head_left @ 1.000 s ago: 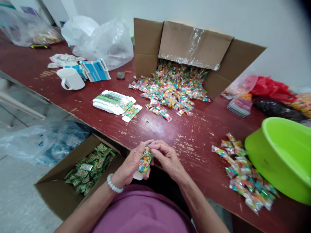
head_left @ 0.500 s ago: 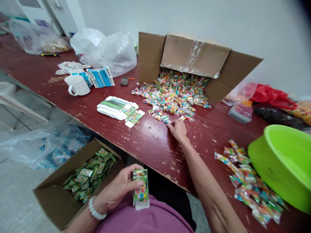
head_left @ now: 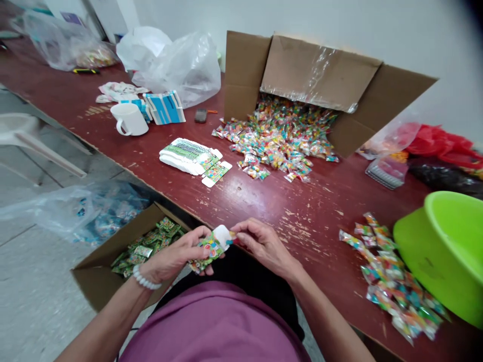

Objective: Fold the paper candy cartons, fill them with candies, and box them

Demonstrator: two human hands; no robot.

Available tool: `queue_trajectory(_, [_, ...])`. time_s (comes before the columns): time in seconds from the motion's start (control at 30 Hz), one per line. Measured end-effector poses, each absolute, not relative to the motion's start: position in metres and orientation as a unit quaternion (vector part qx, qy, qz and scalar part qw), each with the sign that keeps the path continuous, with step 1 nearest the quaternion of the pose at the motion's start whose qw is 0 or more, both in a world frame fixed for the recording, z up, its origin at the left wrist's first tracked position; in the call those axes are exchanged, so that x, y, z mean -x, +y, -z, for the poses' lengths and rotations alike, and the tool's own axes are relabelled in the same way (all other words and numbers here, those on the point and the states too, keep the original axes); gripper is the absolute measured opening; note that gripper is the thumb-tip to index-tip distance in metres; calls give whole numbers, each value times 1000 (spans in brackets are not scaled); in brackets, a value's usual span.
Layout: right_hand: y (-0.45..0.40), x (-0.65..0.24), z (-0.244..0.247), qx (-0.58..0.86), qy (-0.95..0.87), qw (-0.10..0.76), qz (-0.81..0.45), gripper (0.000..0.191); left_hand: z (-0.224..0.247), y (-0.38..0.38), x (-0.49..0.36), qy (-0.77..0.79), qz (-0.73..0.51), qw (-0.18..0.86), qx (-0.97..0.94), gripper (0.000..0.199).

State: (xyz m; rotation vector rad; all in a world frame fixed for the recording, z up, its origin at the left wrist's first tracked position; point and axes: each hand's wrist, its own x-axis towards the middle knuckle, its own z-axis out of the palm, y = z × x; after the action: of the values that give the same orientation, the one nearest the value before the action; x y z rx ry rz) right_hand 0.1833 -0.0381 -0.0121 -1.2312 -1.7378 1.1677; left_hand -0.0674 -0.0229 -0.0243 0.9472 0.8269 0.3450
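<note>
At the lower centre of the frame, the person's left hand (head_left: 171,259) grips a small green printed carton (head_left: 209,250), fingers closed around its body, its white end flap open and pointing right. The right hand (head_left: 264,244) meets it from the right, fingertips pinched on a small candy packet (head_left: 231,240) at the carton's open mouth. Both hands hover just in front of the near edge of the red counter (head_left: 264,201). Flat cartons (head_left: 190,157) lie stacked at centre left. A tipped cardboard box (head_left: 302,75) spills candies (head_left: 279,138) at upper centre. A second candy pile (head_left: 392,279) lies beside a green basin (head_left: 445,246) at right. A floor box (head_left: 113,261) of filled cartons sits lower left.
</note>
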Motion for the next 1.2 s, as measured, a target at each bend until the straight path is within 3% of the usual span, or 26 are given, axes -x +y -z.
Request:
queue_trajectory(0.1, [-41,-178,6,460,-743,337,-350,18,17,-26,49,358,-151,796,-464,29])
queue_trajectory(0.23, [-41,-177,1,464,-750,350,-315,23,13,-29,32,345,-178,783,-485,31])
queue_trajectory(0.33, [-37,-179,3,496,-681,358,-402,33,17,-30,26,334,-191,796,-467,32])
queue_trajectory(0.43, [-33,-182,2,498,-645,337,-472,22,22,-33,22,340,-205,801,-447,30])
queue_trajectory(0.57, [-35,-183,-7,460,-685,308,-473,10,24,-36,17,368,-258,778,-439,28])
queue_trajectory(0.7, [-36,-180,0,477,-657,382,-442,15,22,-35,12,397,-300,785,-368,39])
queue_trajectory(0.8, [-34,-177,14,512,-543,433,-506,22,23,-35,9,419,-304,788,-334,55])
queue_trajectory(0.9, [-32,-175,21,503,-477,439,-572,37,24,-34,7,429,-306,769,-360,50])
queue_trajectory(1.2, [-41,-171,19,437,-376,440,-689,40,26,-36,4,414,-373,793,-247,36])
